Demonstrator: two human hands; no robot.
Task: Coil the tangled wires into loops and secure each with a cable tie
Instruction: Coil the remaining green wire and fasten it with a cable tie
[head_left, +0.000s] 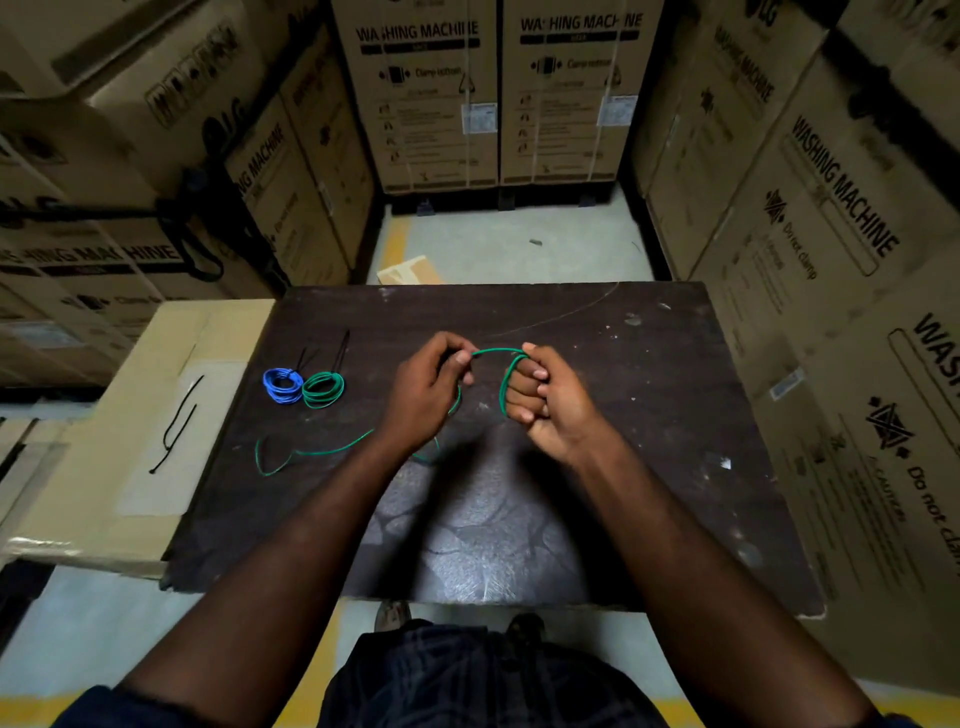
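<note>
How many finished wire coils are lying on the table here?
2. The blue coil and the green coil lie side by side on the table's left part. The loose green wire between the left hand and right hand is partly looped. None seems hidden.

green wire (497, 349) between the fingers (527, 387): smooth plastic sheath, slight gloss. table (649, 415) under the fingers: dark, scuffed, worn sheen. boxes (831, 234) beyond them: matt cardboard.

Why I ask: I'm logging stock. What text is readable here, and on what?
"WASHING MACHINE": far boxes, right boxes, left boxes.
"Clamp bottom": far boxes.
"Do not clamp": right boxes.
"LG": left boxes.
Stickers and small print: too blurred to read.
</note>
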